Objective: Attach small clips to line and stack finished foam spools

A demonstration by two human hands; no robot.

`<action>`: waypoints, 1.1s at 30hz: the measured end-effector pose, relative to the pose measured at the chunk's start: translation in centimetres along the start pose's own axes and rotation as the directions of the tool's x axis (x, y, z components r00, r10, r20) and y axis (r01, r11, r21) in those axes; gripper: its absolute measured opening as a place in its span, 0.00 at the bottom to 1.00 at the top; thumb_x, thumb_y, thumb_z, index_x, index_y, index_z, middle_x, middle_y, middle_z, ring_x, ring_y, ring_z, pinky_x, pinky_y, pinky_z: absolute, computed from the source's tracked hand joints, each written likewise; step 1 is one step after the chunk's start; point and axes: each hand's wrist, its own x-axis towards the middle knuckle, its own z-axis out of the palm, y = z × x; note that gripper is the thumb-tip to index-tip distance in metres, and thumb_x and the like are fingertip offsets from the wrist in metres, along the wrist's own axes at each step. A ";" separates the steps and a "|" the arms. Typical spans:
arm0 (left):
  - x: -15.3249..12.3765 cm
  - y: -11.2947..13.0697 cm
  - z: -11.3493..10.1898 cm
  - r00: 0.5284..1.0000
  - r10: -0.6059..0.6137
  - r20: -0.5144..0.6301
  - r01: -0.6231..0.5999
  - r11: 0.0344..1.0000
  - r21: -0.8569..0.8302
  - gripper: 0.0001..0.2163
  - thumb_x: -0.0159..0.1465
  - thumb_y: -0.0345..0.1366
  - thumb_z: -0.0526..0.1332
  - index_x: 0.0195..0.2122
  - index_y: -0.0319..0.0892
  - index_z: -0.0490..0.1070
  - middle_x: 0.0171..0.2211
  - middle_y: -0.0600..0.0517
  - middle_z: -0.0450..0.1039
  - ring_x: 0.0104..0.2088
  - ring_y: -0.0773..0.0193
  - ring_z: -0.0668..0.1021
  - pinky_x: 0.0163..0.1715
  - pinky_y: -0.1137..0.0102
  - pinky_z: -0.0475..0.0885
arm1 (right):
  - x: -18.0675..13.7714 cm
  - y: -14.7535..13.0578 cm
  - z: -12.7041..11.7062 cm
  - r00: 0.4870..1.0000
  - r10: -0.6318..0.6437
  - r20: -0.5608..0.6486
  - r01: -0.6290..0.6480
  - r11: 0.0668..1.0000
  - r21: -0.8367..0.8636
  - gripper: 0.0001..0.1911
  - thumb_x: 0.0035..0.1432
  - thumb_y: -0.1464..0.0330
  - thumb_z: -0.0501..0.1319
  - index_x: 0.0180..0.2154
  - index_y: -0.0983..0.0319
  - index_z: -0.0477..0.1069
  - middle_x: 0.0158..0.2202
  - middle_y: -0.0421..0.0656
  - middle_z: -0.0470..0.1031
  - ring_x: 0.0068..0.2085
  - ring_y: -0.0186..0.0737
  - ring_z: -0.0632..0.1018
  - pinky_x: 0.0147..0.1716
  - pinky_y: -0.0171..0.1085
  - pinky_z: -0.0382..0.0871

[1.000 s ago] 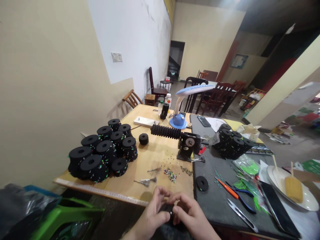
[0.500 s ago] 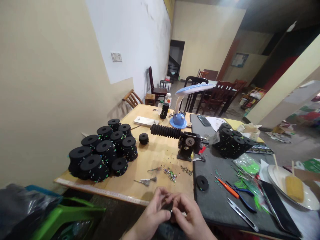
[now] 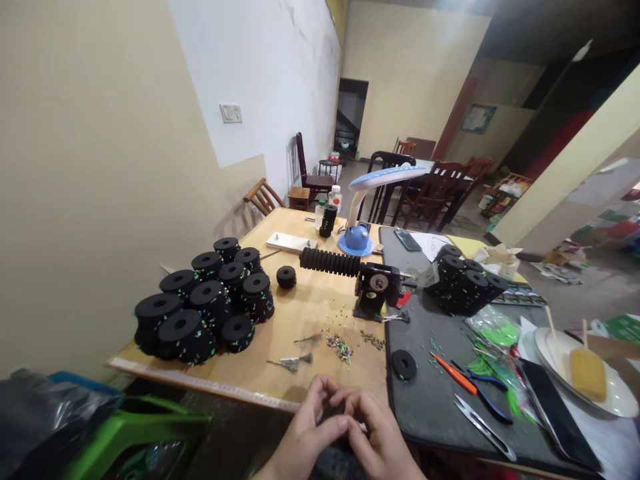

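Your left hand (image 3: pixel 313 427) and right hand (image 3: pixel 380 437) curl together, fingertips pinching a small black piece (image 3: pixel 332 415), mostly hidden, just off the table's (image 3: pixel 310 300) front edge. Step in hand: fingerwork on it. Next move needs a steady pinch.

The stacked rings of black foam (image 3: pixel 180 327) looked matt and slightly rough, flecked with shiny coloured bits. The wooden tabletop (image 3: pixel 310 313) was pale and smooth, with a soft sheen. The ribbed black roller (image 3: pixel 329 263) had the dull finish of rubber, and the grey mat (image 3: pixel 415 413) was matt and faintly rough. The lamp base (image 3: pixel 356 243) was glossy blue plastic, while the steel snips (image 3: pixel 484 427) shone bright. The white plate (image 3: pixel 560 360) was glossy, the green plastic stool (image 3: pixel 135 427) smooth, and the black plastic bag (image 3: pixel 40 407) crinkled and shiny.
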 end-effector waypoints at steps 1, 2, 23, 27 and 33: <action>0.0 -0.1 0.0 1.000 0.012 0.005 -0.012 1.000 0.019 0.12 0.57 0.33 0.65 0.38 0.43 0.62 0.36 0.53 0.66 0.42 0.61 0.70 0.44 0.64 0.65 | 0.0 0.0 0.0 1.000 -0.006 0.001 0.006 1.000 0.000 0.06 0.64 0.70 0.52 0.32 0.57 0.59 0.39 0.47 0.75 0.43 0.42 0.76 0.42 0.37 0.70; 0.0 -0.1 -0.1 1.000 0.025 0.011 -0.025 0.999 0.033 0.11 0.58 0.33 0.64 0.37 0.43 0.62 0.36 0.53 0.66 0.42 0.61 0.69 0.44 0.64 0.65 | 0.0 -0.1 0.0 1.000 -0.013 0.002 0.013 1.000 -0.001 0.06 0.64 0.70 0.52 0.32 0.57 0.59 0.40 0.47 0.75 0.43 0.42 0.76 0.42 0.37 0.70; -0.2 1.1 0.2 0.960 0.230 0.161 -0.278 0.858 0.432 0.12 0.62 0.36 0.58 0.45 0.45 0.58 0.42 0.50 0.63 0.46 0.56 0.68 0.49 0.59 0.64 | -0.6 1.0 -0.1 0.981 -0.162 -0.107 0.153 0.984 -0.089 0.06 0.67 0.68 0.51 0.36 0.57 0.63 0.41 0.48 0.76 0.46 0.42 0.77 0.43 0.36 0.73; -0.2 1.1 0.1 0.960 0.227 0.161 -0.275 0.865 0.420 0.13 0.61 0.33 0.58 0.46 0.45 0.58 0.43 0.49 0.63 0.47 0.55 0.69 0.50 0.58 0.64 | -0.8 1.2 0.0 0.975 -0.173 -0.137 0.158 0.981 -0.116 0.07 0.67 0.66 0.52 0.35 0.58 0.65 0.41 0.50 0.77 0.45 0.43 0.78 0.41 0.36 0.74; -0.3 1.0 0.2 0.966 0.247 0.083 -0.258 0.865 0.431 0.15 0.60 0.29 0.58 0.46 0.45 0.58 0.45 0.48 0.65 0.50 0.54 0.69 0.52 0.60 0.62 | -1.4 1.4 -0.1 0.973 -0.144 -0.180 0.101 0.969 -0.227 0.06 0.65 0.70 0.53 0.35 0.59 0.66 0.44 0.52 0.76 0.48 0.46 0.78 0.42 0.38 0.74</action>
